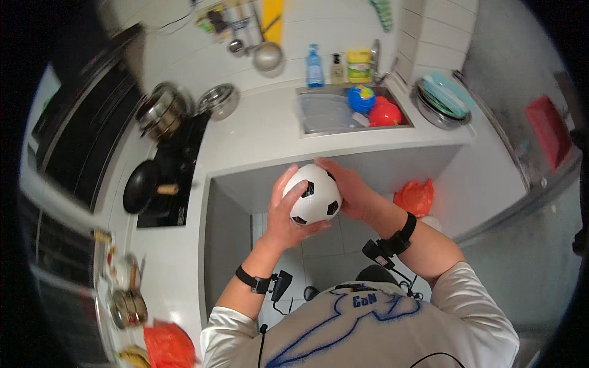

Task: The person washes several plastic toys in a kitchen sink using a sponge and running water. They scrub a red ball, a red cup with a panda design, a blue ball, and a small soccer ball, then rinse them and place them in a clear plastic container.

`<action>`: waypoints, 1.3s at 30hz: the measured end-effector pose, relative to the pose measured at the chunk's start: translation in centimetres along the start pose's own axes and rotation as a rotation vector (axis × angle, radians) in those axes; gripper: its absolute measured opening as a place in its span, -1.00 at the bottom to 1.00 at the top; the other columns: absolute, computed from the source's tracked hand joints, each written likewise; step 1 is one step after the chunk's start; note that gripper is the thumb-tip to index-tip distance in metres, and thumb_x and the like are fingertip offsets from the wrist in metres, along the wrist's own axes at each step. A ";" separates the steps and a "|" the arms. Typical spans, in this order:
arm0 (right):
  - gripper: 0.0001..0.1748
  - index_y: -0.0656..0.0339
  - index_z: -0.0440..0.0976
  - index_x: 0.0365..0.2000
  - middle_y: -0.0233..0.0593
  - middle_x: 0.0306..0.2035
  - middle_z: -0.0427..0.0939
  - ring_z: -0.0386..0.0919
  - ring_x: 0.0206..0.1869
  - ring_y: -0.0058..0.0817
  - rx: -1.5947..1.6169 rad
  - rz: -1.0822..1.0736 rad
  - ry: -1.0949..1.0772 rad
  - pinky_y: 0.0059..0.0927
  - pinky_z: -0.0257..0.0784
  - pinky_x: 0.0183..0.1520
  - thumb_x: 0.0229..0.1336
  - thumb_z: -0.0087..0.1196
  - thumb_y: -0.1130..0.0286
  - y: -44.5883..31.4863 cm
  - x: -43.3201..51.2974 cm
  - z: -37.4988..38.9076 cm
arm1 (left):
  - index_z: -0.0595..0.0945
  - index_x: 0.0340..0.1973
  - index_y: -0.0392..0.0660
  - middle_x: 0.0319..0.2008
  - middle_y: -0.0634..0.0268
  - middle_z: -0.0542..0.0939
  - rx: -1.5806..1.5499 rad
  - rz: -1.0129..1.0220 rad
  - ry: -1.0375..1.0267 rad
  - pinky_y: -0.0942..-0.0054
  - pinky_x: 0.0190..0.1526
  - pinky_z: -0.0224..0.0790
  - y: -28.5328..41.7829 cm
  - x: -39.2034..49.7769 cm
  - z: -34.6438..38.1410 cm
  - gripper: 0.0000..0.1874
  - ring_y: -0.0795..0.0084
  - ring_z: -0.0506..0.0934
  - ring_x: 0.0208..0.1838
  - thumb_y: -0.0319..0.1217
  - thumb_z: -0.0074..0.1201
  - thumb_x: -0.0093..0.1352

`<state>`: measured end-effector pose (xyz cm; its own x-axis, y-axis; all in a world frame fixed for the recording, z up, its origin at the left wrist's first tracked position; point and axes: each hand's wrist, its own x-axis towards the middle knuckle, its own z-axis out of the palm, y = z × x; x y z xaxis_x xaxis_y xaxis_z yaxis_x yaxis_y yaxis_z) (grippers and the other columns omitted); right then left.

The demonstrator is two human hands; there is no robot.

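A small white ball with black patches (pixel 317 202), patterned like a football, is held in front of my body, above the floor and short of the counter edge. My left hand (pixel 286 216) wraps its left and lower side, thumb and fingers spread over the surface. On the upper right side, my right hand (pixel 352 188) presses against it, its fingertips at the top. In the sink (pixel 356 130) sit a blue ball with coloured patches (pixel 361 98) and a red ball or balls (pixel 385 113), next to a translucent plastic lid or tray (pixel 324 112).
Behind the sink stand a blue pump bottle (pixel 314 66), a smaller dispenser (pixel 337 70) and a yellow pack (pixel 359 67). Bowls (pixel 444 108) are stacked on the right. A black wok (pixel 141 186) and steel pots (pixel 163 112) stand at the cooktop (pixel 175 202). A red bag (pixel 415 197) lies below.
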<state>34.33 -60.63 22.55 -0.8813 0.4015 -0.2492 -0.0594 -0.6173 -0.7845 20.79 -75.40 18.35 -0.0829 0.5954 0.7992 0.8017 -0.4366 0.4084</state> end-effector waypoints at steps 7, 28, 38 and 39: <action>-0.44 0.18 0.50 0.20 -0.07 0.11 0.59 0.57 0.17 -0.22 -0.547 -0.762 0.474 -0.18 0.44 0.28 0.35 0.19 0.06 -6.0 5.1 -9.0 | 0.33 0.46 -0.14 0.46 -0.09 0.34 -0.353 -0.238 0.061 0.04 0.38 0.33 -8.7 11.5 12.2 -0.06 -0.07 0.41 0.43 0.25 0.19 0.40; -0.56 0.03 0.49 0.16 -0.31 0.02 0.68 0.70 0.04 -0.38 0.294 -0.066 -0.088 -0.19 0.68 0.07 0.53 -0.09 -0.01 -22.1 31.0 -33.0 | 0.66 0.16 -0.11 0.24 0.04 0.63 -0.076 -0.132 -0.276 0.09 0.31 0.44 -30.3 31.5 27.5 -0.41 -0.04 0.58 0.28 -0.39 0.43 0.19; -0.55 0.21 0.58 0.00 -0.27 -0.05 0.71 0.70 -0.03 -0.33 -0.217 -0.541 0.576 -0.24 0.60 0.02 0.57 -0.10 0.05 -27.2 37.4 -37.7 | 0.41 0.40 0.01 0.25 0.15 0.58 -1.257 -1.094 -0.079 0.07 0.23 0.53 -41.6 34.7 36.9 -0.33 0.11 0.60 0.26 0.09 0.10 0.52; -0.54 0.25 0.59 -0.03 -0.26 -0.09 0.72 0.70 -0.03 -0.32 -0.444 -0.613 0.629 -0.26 0.59 0.02 0.58 -0.11 0.06 -27.6 38.2 -39.1 | 0.42 0.40 0.04 0.28 0.14 0.57 -1.314 -1.205 -0.061 0.02 0.26 0.51 -42.4 34.8 37.9 -0.29 0.07 0.59 0.29 0.20 0.07 0.52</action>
<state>20.65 -1.87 12.48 -0.3388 0.9336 0.1165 -0.1280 0.0770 -0.9888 6.35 -10.64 12.10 -0.1646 0.9695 -0.1814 -0.6355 0.0364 0.7713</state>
